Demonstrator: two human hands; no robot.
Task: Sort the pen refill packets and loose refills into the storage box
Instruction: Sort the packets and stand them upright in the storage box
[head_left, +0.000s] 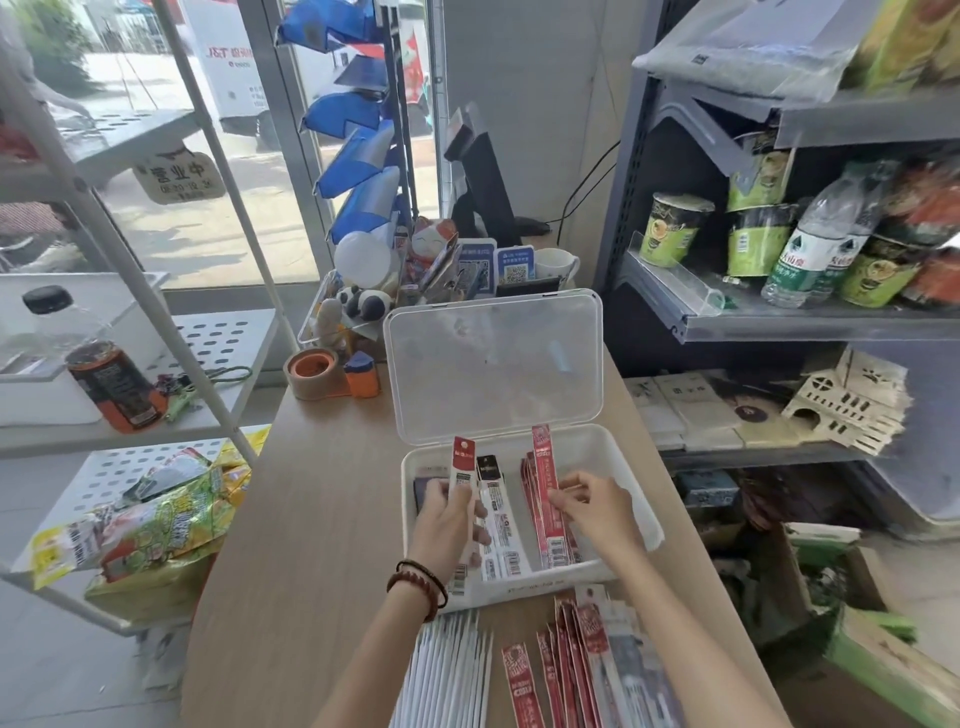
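A clear storage box (631, 470) lies on the wooden counter with its lid (493, 364) standing open. My left hand (447, 519) holds a white refill packet with a red top (461, 467) upright at the box's left side. A black-topped white packet (496, 512) lies in the middle. My right hand (597, 506) pinches a red packet (545, 478) standing among other red packets on the right. In front of the box lie white loose refills (452, 670) and a fan of red and grey packets (582, 665).
A tape dispenser (317, 374) and a clear organiser with small figures (358, 306) stand behind the box. Metal shelves with noodle cups (672, 228) and bottles rise on the right. A white rack with snack bags (156, 525) stands on the left.
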